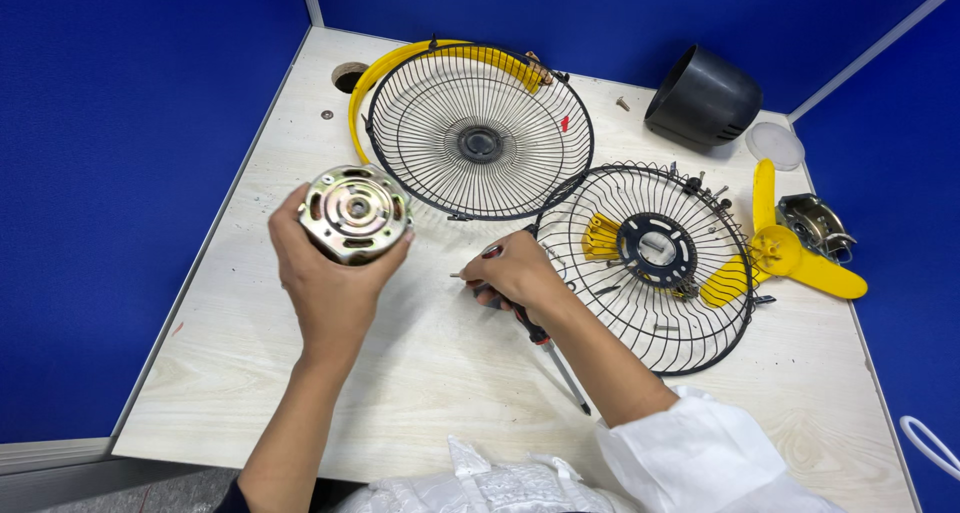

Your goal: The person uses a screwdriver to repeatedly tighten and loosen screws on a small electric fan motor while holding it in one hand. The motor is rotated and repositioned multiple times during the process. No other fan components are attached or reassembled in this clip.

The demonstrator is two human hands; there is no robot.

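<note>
The left hand (325, 273) holds a round metal fan motor (355, 211) off the counter (420, 373), fingers wrapped round its rim and its flat end plate turned up toward the camera. The right hand (515, 273) rests on the counter with fingers curled round a screwdriver (545, 348) (its shaft pointing back toward the wrist) and pinching what looks like a small screw (460, 274). Just beyond lie two black wire fan guards (480, 133), one bearing yellow clips. Keeping the motor level and gripped by its rim would leave the plate's holes unobstructed; the screw seems easy to drop.
</note>
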